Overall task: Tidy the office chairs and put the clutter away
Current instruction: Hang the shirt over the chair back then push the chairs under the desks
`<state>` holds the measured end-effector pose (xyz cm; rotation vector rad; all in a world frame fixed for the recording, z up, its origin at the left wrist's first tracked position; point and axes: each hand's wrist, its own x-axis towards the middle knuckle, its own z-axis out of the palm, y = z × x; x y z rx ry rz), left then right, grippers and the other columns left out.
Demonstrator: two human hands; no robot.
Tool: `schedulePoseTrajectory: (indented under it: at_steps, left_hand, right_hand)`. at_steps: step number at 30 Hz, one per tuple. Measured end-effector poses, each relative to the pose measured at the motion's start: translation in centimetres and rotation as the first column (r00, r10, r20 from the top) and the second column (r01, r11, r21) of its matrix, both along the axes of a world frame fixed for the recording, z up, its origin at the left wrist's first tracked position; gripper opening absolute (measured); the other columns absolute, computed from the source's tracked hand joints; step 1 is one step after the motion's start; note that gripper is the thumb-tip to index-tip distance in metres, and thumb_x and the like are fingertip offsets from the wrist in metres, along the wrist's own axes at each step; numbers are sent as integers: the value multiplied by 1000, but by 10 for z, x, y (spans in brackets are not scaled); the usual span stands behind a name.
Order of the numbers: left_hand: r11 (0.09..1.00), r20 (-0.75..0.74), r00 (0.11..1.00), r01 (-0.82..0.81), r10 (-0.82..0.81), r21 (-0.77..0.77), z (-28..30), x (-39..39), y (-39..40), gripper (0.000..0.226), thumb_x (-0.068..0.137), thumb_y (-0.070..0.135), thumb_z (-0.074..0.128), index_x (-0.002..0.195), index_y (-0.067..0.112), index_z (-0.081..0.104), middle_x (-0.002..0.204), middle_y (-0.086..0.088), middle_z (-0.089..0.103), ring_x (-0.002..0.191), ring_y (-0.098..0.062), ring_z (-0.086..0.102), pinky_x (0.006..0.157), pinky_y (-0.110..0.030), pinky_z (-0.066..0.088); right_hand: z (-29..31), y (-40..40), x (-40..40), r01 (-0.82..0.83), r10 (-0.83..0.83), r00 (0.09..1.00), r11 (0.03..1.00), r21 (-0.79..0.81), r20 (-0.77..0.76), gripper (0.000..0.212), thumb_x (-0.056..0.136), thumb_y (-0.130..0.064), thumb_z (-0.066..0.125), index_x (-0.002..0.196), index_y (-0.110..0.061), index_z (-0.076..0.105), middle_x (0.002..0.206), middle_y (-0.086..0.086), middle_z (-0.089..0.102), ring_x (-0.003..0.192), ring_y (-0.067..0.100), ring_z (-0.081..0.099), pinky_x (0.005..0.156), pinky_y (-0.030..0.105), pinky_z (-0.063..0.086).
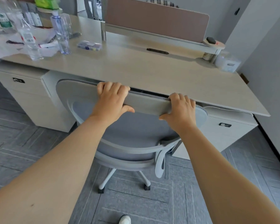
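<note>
A grey office chair (pixel 136 126) stands at the beige desk (pixel 152 75), its seat under the desktop and the top of its backrest at the desk's front edge. My left hand (pixel 111 99) grips the top rim of the backrest left of centre. My right hand (pixel 181 109) grips the same rim further right. The chair's wheeled base (pixel 124 181) shows below on the carpet. Clutter sits at the desk's far left: clear plastic bottles (pixel 31 41), a blue-tinted bottle (pixel 61 33), papers and a small clear box (pixel 89 45).
Drawer units (pixel 27 97) flank the chair under the desk on both sides. A brown divider panel (pixel 155 18) runs along the desk's back. A white box (pixel 228 63) sits at the far right corner. A grey wall stands at the right. My shoe (pixel 124 219) is on the carpet.
</note>
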<state>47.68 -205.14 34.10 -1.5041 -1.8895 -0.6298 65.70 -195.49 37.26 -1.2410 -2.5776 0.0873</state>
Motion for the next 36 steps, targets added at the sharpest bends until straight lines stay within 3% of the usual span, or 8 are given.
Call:
schedulePoseTrajectory:
  at_steps: [12,23,36]
  left_hand:
    - [1000,3,1000,11,-11,-22,0,-110,103,78,35,52,84,89,13,43,68,-11,63,75,-22,36,65,-31,21]
    - [990,40,989,140,-139,-15,3,-174,159,78,36,50,85,90,13,42,69,-11,65,75,-20,31,66,-31,20]
    - [994,37,994,102,-104,38,-3,-176,214,78,35,56,81,89,15,44,69,-7,65,78,-18,33,72,-32,22]
  right_hand:
    - [-1,94,-107,45,-45,999,999,-12,26,50,74,-29,75,110,-6,49,115,10,56,111,29,46,97,32,26]
    - [3,128,-165,171,-170,985,985,-38,23,48,75,-26,74,111,-6,49,115,9,56,111,29,45,100,32,25]
    - [3,194,-181,183,-183,983,982,-54,6,52,74,-20,76,114,-4,48,120,12,51,117,31,40,105,33,23]
